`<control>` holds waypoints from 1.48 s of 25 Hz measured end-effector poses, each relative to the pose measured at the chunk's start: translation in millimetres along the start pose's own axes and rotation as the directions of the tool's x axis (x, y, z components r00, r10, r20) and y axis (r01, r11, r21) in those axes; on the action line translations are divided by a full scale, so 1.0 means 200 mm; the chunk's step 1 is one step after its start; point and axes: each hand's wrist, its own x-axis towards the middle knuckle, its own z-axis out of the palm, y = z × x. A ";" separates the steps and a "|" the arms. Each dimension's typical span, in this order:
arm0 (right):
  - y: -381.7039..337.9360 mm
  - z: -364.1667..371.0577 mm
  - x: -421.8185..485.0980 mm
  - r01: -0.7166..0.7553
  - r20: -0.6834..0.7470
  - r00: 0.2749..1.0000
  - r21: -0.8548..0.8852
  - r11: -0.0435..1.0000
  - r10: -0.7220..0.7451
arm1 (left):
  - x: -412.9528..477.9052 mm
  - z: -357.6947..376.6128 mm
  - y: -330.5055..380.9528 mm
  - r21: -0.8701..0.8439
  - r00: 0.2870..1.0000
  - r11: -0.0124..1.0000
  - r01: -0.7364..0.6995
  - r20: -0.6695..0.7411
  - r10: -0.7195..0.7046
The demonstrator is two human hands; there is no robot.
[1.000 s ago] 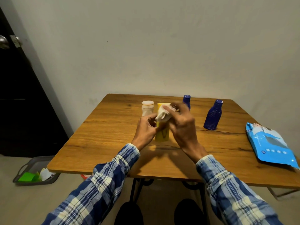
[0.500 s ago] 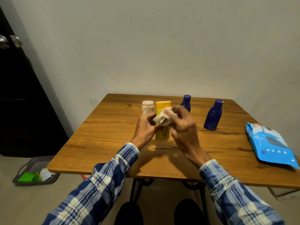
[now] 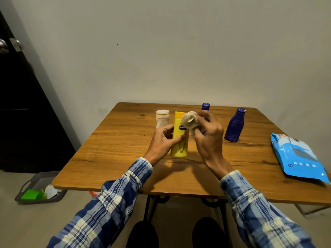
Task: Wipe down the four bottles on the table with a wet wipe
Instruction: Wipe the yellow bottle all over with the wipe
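A yellow bottle (image 3: 179, 145) stands upright in the middle of the wooden table (image 3: 116, 149). My left hand (image 3: 163, 140) grips its left side. My right hand (image 3: 208, 136) holds a bunched white wet wipe (image 3: 189, 121) against the bottle's upper right part. A white bottle (image 3: 162, 118) stands just behind and left of the yellow one. One dark blue bottle (image 3: 234, 127) stands to the right. Another blue bottle (image 3: 205, 106) is farther back, mostly hidden behind my right hand, with only its cap showing.
A blue wet wipe pack (image 3: 300, 157) lies at the table's right edge. On the floor to the left sits a grey tray (image 3: 35, 183) with green and white scraps. A dark door (image 3: 18, 104) is at the left, a wall behind the table.
The right hand with the wipe has shifted from the bottle's cap down and then to its upper right side. The left hand has slid lower on the bottle's side.
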 end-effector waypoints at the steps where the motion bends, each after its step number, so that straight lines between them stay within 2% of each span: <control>1: -0.02 0.00 0.00 -0.008 -0.001 1.000 0.001 1.000 0.008 | 0.00 0.01 0.01 -0.023 1.000 1.000 0.008 -0.007 -0.009; 4: -0.03 -0.01 -0.09 0.236 0.178 0.957 -0.034 0.971 -0.227 | -0.02 0.03 0.02 -0.082 1.000 0.996 0.023 -0.001 -0.023; 5: -0.01 -0.02 -0.07 0.255 0.203 0.948 -0.023 0.967 -0.245 | -0.03 0.03 0.01 -0.085 0.999 0.996 0.038 0.021 -0.036; 6: 0.01 -0.03 -0.04 0.194 0.182 0.965 -0.021 0.981 -0.187 | -0.04 0.03 0.01 -0.087 0.997 0.995 0.059 0.062 -0.054; 8: 0.00 -0.04 0.01 0.016 0.056 0.998 -0.026 1.000 -0.014 | -0.04 0.07 0.01 -0.116 0.985 0.985 0.130 0.129 -0.115; 9: -0.02 -0.02 0.02 0.018 0.052 0.999 -0.053 0.998 -0.016 | -0.05 0.07 0.01 -0.136 0.978 0.975 0.176 0.135 -0.157; 11: -0.07 0.01 -0.02 0.202 0.186 0.967 -0.142 0.969 -0.175 | -0.06 0.07 0.02 -0.116 0.964 0.963 0.241 0.139 -0.225; 12: -0.08 0.01 -0.03 0.312 0.267 0.927 -0.153 0.937 -0.265 | -0.06 0.07 0.01 -0.089 0.959 0.961 0.262 0.139 -0.248; 13: -0.07 -0.01 -0.02 0.362 0.303 0.902 -0.143 0.921 -0.307 | -0.07 0.06 0.02 -0.085 0.953 0.956 0.281 0.141 -0.268; 14: -0.05 -0.02 0.01 0.317 0.288 0.919 -0.130 0.940 -0.270 | -0.07 0.06 0.01 -0.128 0.948 0.948 0.292 0.171 -0.269; 16: -0.04 -0.02 0.05 0.098 0.132 0.987 -0.088 0.991 -0.086 | -0.05 0.06 0.01 -0.272 0.945 0.918 0.287 0.235 -0.226; 17: -0.05 -0.02 0.06 0.036 0.092 0.995 -0.069 0.997 -0.029 | -0.04 0.07 0.01 -0.342 0.948 0.896 0.284 0.239 -0.209; 20: -0.09 0.01 -0.02 0.150 0.206 0.969 -0.045 0.988 -0.138 | -0.03 0.06 0.02 -0.534 0.964 0.803 0.264 0.107 -0.245; 22: -0.10 -0.02 -0.07 0.145 0.317 0.937 0.024 0.989 -0.145 | -0.04 0.04 0.01 -0.626 0.950 0.737 0.255 0.021 -0.311; 25: -0.11 -0.04 -0.06 0.170 0.460 0.876 -0.011 0.985 -0.146 | -0.04 0.03 -0.02 -0.679 0.932 0.668 0.305 0.070 -0.355; 26: -0.11 -0.04 -0.04 0.171 0.436 0.889 -0.034 0.985 -0.139 | -0.04 0.04 -0.02 -0.692 0.928 0.649 0.318 0.088 -0.361; 28: -0.09 -0.05 0.05 0.092 0.253 0.965 -0.068 0.993 -0.072 | -0.03 0.04 -0.02 -0.693 0.927 0.634 0.344 0.146 -0.345; 30: -0.10 -0.04 0.12 0.019 0.111 0.994 -0.075 0.997 -0.011 | -0.02 0.05 0.00 -0.696 0.927 0.624 0.356 0.176 -0.332; 32: -0.13 -0.01 0.10 0.077 0.158 0.986 -0.108 0.991 -0.059 | -0.02 0.06 0.04 -0.734 0.926 0.582 0.350 0.178 -0.332; 35: -0.16 0.01 -0.01 0.304 0.351 0.901 -0.093 0.948 -0.255 | -0.02 0.03 0.03 -0.834 0.928 0.457 0.309 0.160 -0.336; 36: -0.15 0.00 0.00 0.310 0.350 0.899 -0.082 0.947 -0.264 | -0.03 0.03 0.03 -0.839 0.930 0.449 0.308 0.166 -0.329; 37: -0.13 0.00 0.03 0.259 0.289 0.930 -0.079 0.962 -0.227 | -0.03 0.03 0.03 -0.823 0.930 0.468 0.322 0.181 -0.320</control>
